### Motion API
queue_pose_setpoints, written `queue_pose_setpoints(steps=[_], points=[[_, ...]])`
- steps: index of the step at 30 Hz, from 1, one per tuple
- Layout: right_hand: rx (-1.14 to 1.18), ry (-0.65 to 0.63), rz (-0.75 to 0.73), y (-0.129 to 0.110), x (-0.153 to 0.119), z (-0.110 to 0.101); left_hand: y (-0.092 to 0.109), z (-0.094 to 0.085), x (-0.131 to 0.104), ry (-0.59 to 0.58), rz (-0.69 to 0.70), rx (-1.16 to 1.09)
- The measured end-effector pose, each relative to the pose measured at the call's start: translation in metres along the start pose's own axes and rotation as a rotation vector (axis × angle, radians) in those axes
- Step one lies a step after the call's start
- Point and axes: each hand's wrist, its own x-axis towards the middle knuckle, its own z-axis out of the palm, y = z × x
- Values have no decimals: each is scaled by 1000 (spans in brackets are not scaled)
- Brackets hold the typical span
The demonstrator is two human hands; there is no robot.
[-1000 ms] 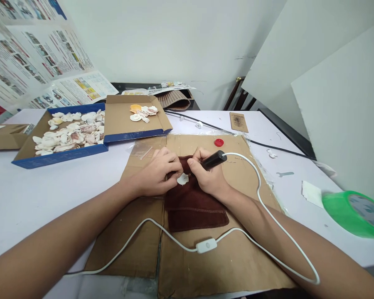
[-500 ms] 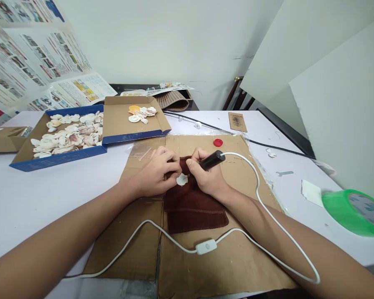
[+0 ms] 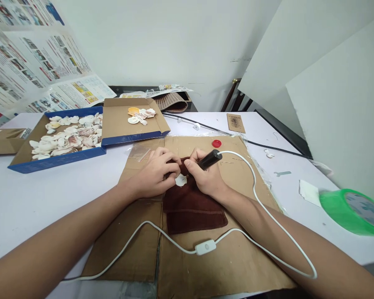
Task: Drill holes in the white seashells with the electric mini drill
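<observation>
Here, the fingers of the left hand (image 3: 157,173) hold a white shell (image 3: 181,180) at its edge, over the brown cloth (image 3: 196,222). The fingers of the right hand (image 3: 207,176) are closed around a black pen (image 3: 211,159) (a white cable (image 3: 254,182) leaves its upper end). Whether its tip touches the shell, I cannot tell.

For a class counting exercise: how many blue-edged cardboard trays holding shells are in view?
2. The left tray holds a large pile of shells; the right tray, directly beside it, holds a smaller shell cluster. Neither is hidden.
</observation>
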Motion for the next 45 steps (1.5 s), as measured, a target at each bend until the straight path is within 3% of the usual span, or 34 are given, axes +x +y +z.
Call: queue_pose_setpoints(steps=[9,13,22,40,45], points=[[-24,1,-16,-1,0,0,-1,1,0,26,-14,11],[-43,-8,-28,-3,-2,0,1,-1,1,-48,-96,-11],[-36,-11,-52,-4,-4,-2,3,-4,1,-94,-102,-85],[-15,7,-60,-5,-3,0,-3,-3,1,-59,-72,-137],[-41,4,-75,-3,-3,0,0,-3,-1,11,-35,-112]])
